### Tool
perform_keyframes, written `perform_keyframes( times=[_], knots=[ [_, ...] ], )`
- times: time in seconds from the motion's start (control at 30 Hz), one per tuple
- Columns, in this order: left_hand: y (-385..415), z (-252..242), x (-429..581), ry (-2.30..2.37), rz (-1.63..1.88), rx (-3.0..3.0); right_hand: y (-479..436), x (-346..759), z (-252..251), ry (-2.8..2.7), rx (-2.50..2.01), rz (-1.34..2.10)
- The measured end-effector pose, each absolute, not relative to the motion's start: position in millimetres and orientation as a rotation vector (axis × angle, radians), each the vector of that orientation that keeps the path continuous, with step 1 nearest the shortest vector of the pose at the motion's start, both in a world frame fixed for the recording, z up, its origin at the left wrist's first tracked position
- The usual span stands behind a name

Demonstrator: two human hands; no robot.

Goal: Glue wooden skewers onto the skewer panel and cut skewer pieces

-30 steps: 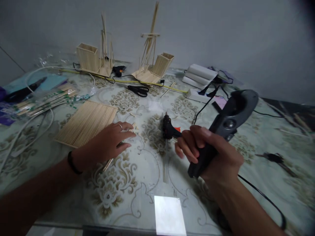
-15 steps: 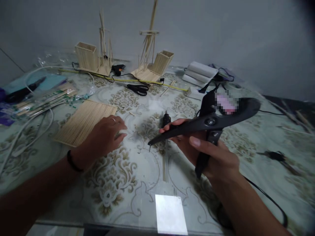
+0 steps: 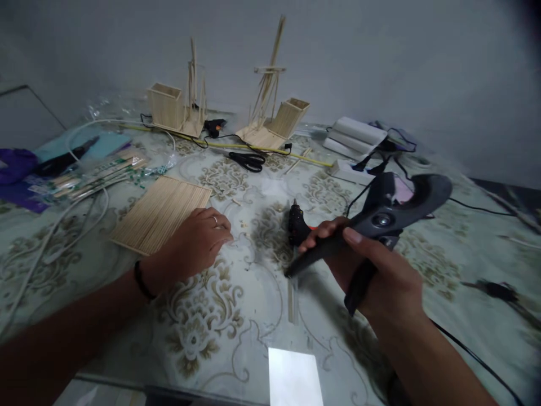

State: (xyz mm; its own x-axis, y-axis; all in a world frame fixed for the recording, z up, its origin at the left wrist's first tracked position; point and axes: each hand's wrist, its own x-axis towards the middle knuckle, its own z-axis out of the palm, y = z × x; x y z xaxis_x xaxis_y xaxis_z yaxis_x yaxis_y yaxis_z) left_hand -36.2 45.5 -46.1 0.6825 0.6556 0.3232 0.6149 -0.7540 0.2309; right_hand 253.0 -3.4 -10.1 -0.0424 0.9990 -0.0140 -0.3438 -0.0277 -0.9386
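My right hand (image 3: 372, 265) is wrapped round the handles of a black two-handled hinged tool (image 3: 384, 220). The tool has a round pivot bolt and a wide curved jaw, and its handles stand apart. Just beyond the fingers lies a black glue gun (image 3: 298, 223), with a pale glue stick (image 3: 292, 301) trailing toward me. My left hand (image 3: 198, 237) is closed, fingers curled down low over the table, and what they hold, if anything, is hidden. Its wrist side overlaps the near corner of a flat panel of thin wooden sticks (image 3: 163, 211).
Two wooden stick structures (image 3: 167, 107) (image 3: 274, 124) stand at the back. Black scissors (image 3: 247, 162), a second glue gun (image 3: 214, 127) and a yellow cord (image 3: 228, 141) lie before them. Bagged sticks (image 3: 97, 175) are left; a white power strip (image 3: 350, 172) and soldering iron (image 3: 499, 290) are right.
The view has shifted, so the table things sit lower and further right. My right hand has tilted the tool. The pale bit seen earlier at my left fingertips no longer shows.
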Motion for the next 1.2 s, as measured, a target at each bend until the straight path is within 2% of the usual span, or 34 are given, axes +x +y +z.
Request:
perform_keyframes(
  times=[0.17,0.53,0.87,1.2],
  knots=[
    [46,-56,-38,1.22,0.607,2.702,-1,252,-23,-0.975,-1.004,1.437],
    [62,-54,-29,1.393,0.315,2.702,3,242,-18,-0.916,-0.911,1.625],
    [93,-56,-6,1.486,0.372,2.805,17,255,-19,-0.851,-1.034,1.507],
    [86,-44,-10,1.414,0.57,2.657,11,248,-15,-0.908,-1.102,1.424]
  ],
)
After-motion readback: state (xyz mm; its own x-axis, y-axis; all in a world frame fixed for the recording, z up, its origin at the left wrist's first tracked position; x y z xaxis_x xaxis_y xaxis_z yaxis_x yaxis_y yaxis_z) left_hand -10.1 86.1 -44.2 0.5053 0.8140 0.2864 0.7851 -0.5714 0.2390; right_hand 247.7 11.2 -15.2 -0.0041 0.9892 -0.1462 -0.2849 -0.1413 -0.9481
